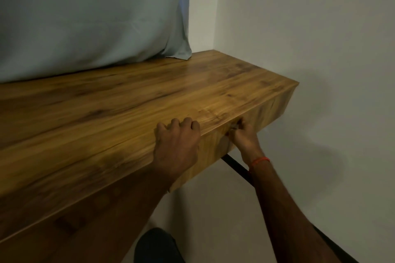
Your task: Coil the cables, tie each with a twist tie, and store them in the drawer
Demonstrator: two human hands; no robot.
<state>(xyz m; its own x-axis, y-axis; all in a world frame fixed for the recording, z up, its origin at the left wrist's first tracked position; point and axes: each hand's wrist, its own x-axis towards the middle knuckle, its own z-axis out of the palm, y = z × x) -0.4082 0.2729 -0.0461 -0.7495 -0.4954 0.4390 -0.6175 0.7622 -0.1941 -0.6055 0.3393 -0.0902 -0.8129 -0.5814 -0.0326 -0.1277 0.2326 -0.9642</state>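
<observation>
step: drawer end of the job, i reckon | right hand (243, 135) pinching knob (234, 127), drawer (211, 149) looks shut | left hand (177, 141) curled, empty, braced on surface (128, 102) | cables: none in sight | next: probably a straight pull on that knob

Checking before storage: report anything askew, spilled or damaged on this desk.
Nothing looks spilled or damaged. The drawer looks shut under the desk top, the right hand grips its handle, and only a corner of the grey cloth drapes onto the back.
</observation>
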